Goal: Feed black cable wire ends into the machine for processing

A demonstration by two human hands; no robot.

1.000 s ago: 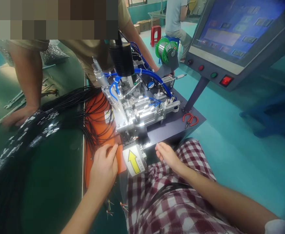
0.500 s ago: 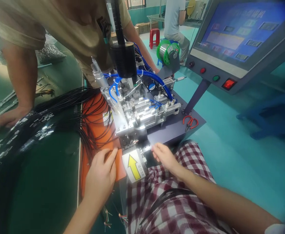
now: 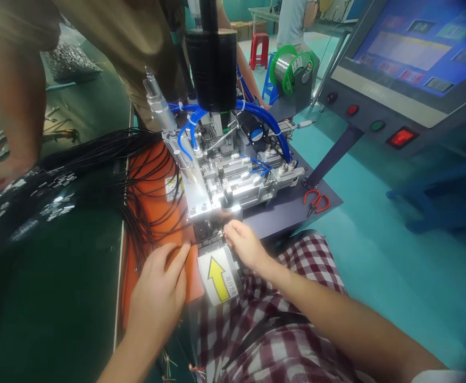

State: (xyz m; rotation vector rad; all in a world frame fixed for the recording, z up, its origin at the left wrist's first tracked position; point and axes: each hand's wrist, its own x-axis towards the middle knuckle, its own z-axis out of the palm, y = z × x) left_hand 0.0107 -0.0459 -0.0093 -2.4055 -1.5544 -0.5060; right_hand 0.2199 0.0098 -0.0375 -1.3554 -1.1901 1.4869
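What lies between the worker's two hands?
Between the left hand and right hand, the head view shows dark machine parts, an arrow label and some orange sheet.

Maroon-and-white checked clothing point(image 3: 313, 346) on the person's lower body, squares bending along the folds, white sleeve edge point(image 3: 428, 377) on the right arm point(image 3: 332, 314), bare left forearm point(image 3: 135, 340), bare left hand point(image 3: 157, 279), bare right hand point(image 3: 246, 244)

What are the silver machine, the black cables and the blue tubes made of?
The silver machine looks mostly like bare metal: its smooth, flat parts gleam brightly.

The black cables seem covered in smooth plastic or maybe rubber, since they're thin and bend in loose curves.

The blue tubes are probably plastic, because they're evenly coloured, slightly shiny and curve smoothly.
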